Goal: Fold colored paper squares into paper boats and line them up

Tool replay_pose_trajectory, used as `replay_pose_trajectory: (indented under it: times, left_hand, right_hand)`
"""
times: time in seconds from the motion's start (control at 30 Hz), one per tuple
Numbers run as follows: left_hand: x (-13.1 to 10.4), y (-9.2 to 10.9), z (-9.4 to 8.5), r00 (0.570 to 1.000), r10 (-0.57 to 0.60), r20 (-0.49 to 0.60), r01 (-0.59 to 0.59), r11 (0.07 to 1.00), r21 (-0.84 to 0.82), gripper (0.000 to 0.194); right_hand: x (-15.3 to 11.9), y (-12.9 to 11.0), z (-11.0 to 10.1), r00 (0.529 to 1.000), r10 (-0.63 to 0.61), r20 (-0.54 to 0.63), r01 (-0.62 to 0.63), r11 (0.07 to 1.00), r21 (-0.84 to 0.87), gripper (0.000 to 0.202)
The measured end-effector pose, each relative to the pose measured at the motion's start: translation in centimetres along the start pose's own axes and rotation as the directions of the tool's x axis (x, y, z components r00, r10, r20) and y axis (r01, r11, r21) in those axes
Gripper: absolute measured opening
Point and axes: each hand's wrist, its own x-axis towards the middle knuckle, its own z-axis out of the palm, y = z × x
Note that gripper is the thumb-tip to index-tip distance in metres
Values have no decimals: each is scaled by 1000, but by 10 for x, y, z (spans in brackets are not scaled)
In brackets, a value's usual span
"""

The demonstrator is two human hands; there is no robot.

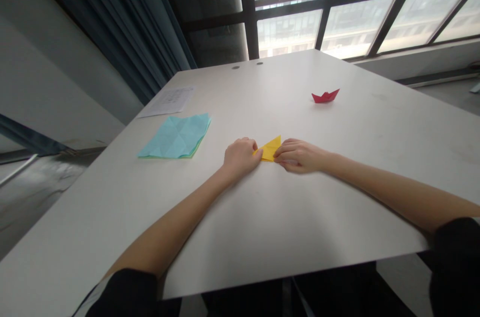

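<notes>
Noted on white table (210, 217), near the middle of its near half: folded yellow paper (269, 149). Small, bright yellow, plain. Folded down to a roughly triangular shape, with more than one layer showing along the near edge. Points up and away at the right, to a sharp tip. Narrows toward the left. Held between left hand (242, 156) and right hand (301, 155), pinched at both sides. Partly covered by fingers; full outline and count of folds unclear.
</notes>
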Motion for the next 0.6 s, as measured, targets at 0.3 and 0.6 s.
replay_pose_trajectory:
  times: [0.3,0.6]
  left_hand:
    - [9,-7,10,971,-177,162,237,597,-767,18]
    - [4,8,15,997,-2,75,74,218,-973,32]
  right_hand:
    - [2,-1,4,994,80,-72,-87,991,-99,24]
    - [19,-22,2,733,638,-238,-579,768,275,28]
